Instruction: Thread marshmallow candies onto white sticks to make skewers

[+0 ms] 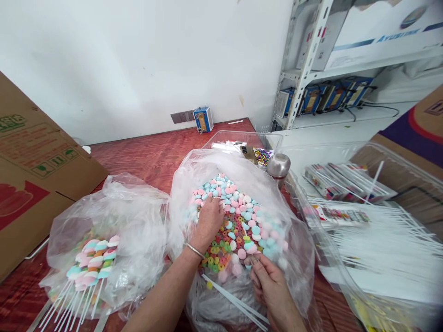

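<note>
A big clear plastic bag [294, 240] lies open in front of me, full of loose pastel marshmallow pieces [221, 186] and coloured ring candies [235, 226]. My left hand [209, 221], with a thin bangle on the wrist, reaches into the bag with its fingers curled down into the candies. My right hand [270, 281] is at the bag's near edge, fingers pinched together on a white stick [231, 297] that runs down to the right. To the left, a second clear bag [138, 212] holds finished candy skewers [92, 263] on white sticks.
A brown cardboard box [31, 184] stands at the left on the red-brown wooden table [145, 154]. A clear tub [377, 258] of white sticks and packets fills the right. A metal cup [278, 166] and small clear tray [242, 138] sit behind the bag; shelving stands far right.
</note>
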A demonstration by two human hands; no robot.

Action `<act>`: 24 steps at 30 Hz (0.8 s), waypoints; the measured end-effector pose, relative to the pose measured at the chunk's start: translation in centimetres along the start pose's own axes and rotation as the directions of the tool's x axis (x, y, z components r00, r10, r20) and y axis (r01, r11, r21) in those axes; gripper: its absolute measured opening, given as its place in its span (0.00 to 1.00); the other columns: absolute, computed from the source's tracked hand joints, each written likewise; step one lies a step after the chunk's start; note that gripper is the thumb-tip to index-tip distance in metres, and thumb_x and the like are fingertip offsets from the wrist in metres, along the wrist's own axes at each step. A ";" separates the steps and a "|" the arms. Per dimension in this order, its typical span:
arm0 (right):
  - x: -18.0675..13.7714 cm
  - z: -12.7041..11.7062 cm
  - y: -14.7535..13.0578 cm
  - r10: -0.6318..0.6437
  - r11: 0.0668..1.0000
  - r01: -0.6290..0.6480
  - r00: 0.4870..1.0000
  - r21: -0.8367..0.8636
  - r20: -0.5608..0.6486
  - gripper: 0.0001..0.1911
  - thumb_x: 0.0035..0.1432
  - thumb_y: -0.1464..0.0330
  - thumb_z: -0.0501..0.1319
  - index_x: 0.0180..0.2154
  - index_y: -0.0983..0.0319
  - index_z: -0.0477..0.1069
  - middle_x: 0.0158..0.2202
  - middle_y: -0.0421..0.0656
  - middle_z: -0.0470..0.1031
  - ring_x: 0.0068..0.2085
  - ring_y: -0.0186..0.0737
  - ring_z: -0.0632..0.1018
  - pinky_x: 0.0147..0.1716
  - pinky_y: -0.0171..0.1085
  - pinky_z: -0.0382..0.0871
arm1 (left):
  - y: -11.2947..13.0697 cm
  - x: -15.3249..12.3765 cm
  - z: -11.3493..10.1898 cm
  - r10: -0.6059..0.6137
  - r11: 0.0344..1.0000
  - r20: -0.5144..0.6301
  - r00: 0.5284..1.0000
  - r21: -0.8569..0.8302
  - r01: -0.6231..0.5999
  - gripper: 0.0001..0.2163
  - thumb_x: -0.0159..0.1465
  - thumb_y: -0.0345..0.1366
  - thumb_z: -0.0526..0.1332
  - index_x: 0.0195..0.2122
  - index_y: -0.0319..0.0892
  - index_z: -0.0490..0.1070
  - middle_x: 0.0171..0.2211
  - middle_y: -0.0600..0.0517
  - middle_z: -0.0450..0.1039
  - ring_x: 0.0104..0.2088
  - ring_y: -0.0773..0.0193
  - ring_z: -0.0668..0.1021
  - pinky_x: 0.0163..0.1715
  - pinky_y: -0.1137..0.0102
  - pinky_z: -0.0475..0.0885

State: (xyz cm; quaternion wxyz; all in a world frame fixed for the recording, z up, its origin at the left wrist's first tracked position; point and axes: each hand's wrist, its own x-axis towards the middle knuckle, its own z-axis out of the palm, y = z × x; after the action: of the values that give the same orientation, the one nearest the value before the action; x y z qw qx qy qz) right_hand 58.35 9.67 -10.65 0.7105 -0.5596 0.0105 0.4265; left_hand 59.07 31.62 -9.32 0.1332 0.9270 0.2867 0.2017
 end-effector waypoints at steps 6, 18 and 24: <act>0.4 -0.2 0.2 0.021 1.000 -0.020 0.999 -0.024 0.047 0.26 0.49 0.45 0.66 0.34 0.60 0.68 0.18 0.28 0.51 0.18 0.23 0.47 0.16 0.27 0.36 | 0.4 -0.2 -0.1 -0.004 0.998 0.015 1.000 -0.055 0.005 0.07 0.61 0.28 0.58 0.40 0.39 0.73 0.37 0.46 0.71 0.39 0.57 0.75 0.39 0.65 0.71; 1.9 0.5 -0.9 -0.150 0.981 0.152 0.988 -0.120 0.025 0.21 0.54 0.48 0.63 0.32 0.60 0.69 0.17 0.29 0.53 0.17 0.26 0.52 0.15 0.28 0.43 | 0.2 -0.8 -1.5 -0.188 0.762 0.134 0.973 -0.605 0.230 0.12 0.58 0.34 0.64 0.44 0.41 0.74 0.39 0.47 0.77 0.37 0.59 0.79 0.38 0.65 0.74; 3.6 3.0 -3.2 -0.451 0.854 0.432 0.892 -0.291 -0.001 0.17 0.58 0.52 0.62 0.38 0.59 0.70 0.28 0.38 0.75 0.27 0.36 0.73 0.25 0.32 0.66 | 2.6 -3.9 -3.4 -0.109 0.346 0.392 0.913 -0.846 0.405 0.18 0.55 0.37 0.69 0.46 0.39 0.73 0.37 0.47 0.79 0.38 0.61 0.80 0.39 0.68 0.75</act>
State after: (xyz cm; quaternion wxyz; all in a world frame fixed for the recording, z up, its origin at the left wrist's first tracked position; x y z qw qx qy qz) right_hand 61.20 14.14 -8.82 0.7012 -0.6571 -0.1544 0.2294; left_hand 55.80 27.68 -6.52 0.6878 0.6586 0.2502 0.1747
